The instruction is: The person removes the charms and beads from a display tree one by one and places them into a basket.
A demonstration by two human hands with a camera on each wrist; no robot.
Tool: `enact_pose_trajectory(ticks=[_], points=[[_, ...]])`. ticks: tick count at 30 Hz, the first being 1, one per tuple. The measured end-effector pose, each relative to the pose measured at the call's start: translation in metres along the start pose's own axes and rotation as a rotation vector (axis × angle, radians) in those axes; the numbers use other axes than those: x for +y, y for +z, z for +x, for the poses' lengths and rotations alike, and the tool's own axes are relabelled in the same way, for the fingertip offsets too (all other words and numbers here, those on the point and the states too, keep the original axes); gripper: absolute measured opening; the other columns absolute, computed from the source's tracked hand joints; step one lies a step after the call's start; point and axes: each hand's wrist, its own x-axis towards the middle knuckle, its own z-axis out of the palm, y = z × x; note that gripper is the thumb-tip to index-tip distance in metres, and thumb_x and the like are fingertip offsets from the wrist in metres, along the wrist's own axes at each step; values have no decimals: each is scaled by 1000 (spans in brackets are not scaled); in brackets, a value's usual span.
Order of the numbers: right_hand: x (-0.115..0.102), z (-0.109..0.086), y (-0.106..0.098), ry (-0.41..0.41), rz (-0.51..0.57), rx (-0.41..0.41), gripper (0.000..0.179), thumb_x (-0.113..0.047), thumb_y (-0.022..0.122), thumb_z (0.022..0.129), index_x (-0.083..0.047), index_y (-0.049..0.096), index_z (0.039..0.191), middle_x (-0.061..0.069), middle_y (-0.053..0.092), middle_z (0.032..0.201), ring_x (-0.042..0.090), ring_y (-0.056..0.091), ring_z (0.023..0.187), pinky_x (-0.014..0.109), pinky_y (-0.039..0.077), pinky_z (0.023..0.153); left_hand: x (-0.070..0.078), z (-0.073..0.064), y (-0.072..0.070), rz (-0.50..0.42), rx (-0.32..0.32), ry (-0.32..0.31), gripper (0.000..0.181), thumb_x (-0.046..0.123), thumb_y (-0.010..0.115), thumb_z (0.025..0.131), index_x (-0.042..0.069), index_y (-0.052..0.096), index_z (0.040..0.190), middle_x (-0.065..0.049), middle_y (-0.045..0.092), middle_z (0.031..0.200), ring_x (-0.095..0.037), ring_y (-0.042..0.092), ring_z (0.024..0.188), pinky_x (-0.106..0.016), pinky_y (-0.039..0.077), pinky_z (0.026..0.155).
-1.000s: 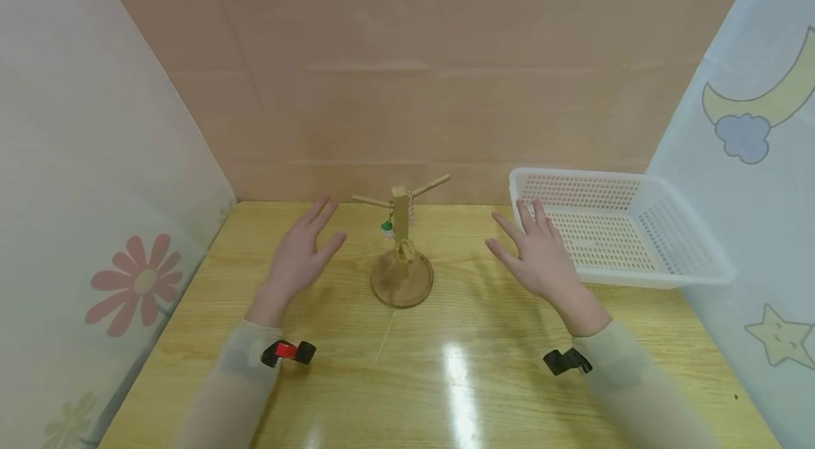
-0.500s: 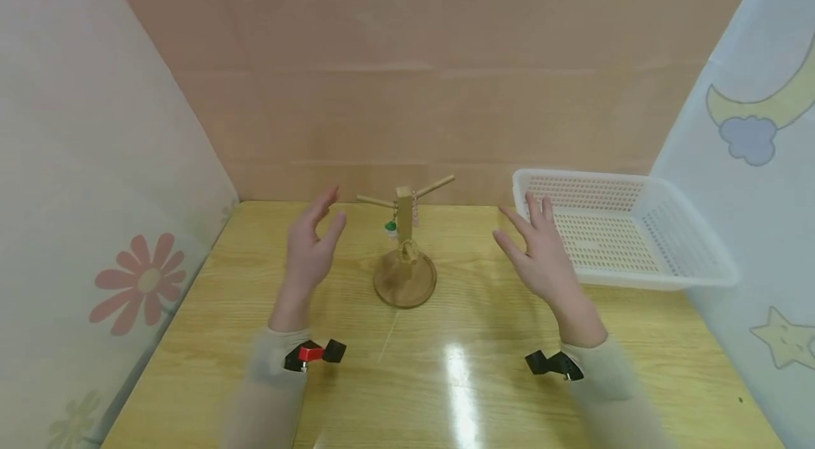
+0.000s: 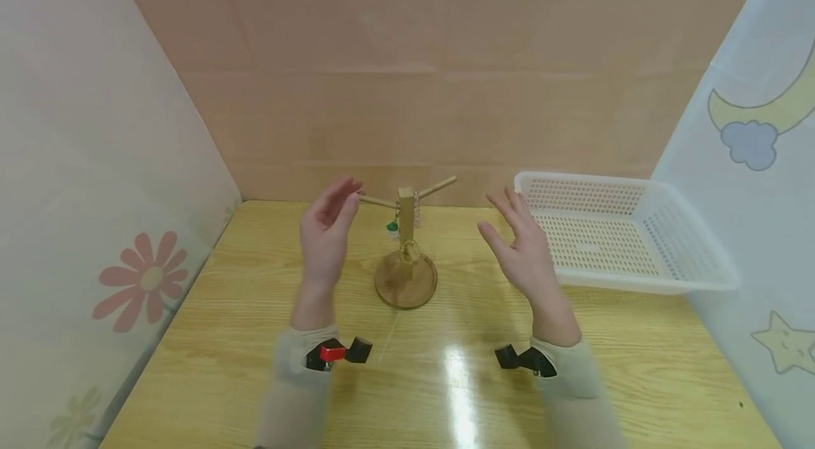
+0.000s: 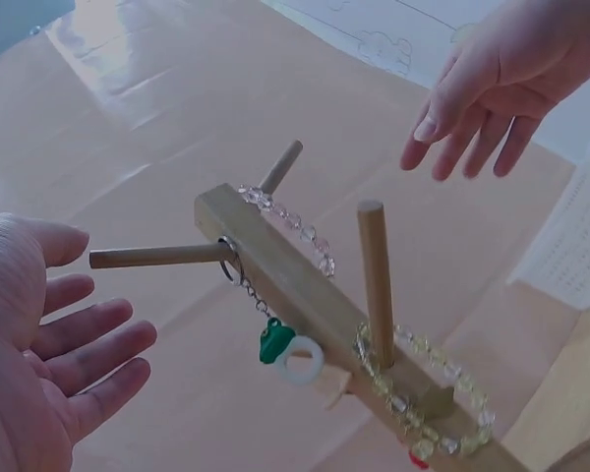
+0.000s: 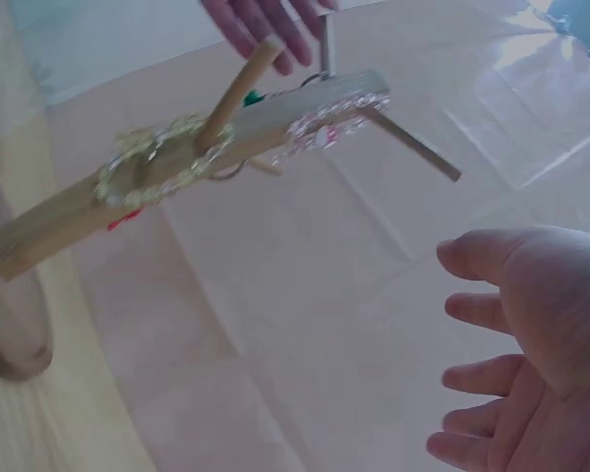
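A pink-brown backdrop (image 3: 407, 81) is closing the far side of the scene, and a wood-grain counter (image 3: 668, 371) is being lit by a bright reflection near its front. On this counter a wooden stand (image 3: 406, 223) is standing upright, near the middle. Three pieces are being carried by its pegs: a key ring with a green charm (image 4: 275, 341) on the left peg (image 4: 157, 257), a pink bead bracelet (image 4: 295, 224) on the right peg (image 5: 413, 145), and a yellow bead bracelet (image 4: 400, 404) on the front peg (image 4: 376, 285).

Compared with one second before, both hands are being brought inward. The left hand (image 3: 326, 237) is being placed just beside the tip of the left peg, and its fingers are now being kept less spread. The right hand (image 3: 523, 251) is being moved toward the stand, away from the inside of the white basket (image 3: 675, 237). The fingers of both hands are being held loosely bent, and nothing is being gripped. The three pieces are being left at their places. In judgement, the stand is being approached from two sides, and the handling of the pieces is not yet being started.
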Motion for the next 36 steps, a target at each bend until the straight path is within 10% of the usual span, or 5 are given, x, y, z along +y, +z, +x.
enact_pose_trajectory(ticks=[13,26,36], points=[[-45,12,21,94,259,-46,40,-23,75,104,-8,71,141,5,68,144,35,65,130,53,53,112,-3,1,6,-34,46,-3,23,0,74,101,-12,72,120,-6,80,113,-20,76,109,-37,59,105],[-73,17,65,-61,367,95,23,-12,84,96,-2,81,117,9,80,113,24,78,100,47,65,91,-2,-2,10,-72,64,18,16,-3,76,98,-13,76,110,-4,81,100,-16,77,90,-33,65,90],[-75,18,82,-89,356,246,18,-15,86,94,-4,84,108,7,82,103,22,79,90,30,66,79,-3,0,10,-96,63,40,16,-6,76,97,-15,76,110,-30,76,104,-17,79,86,-36,67,85]])
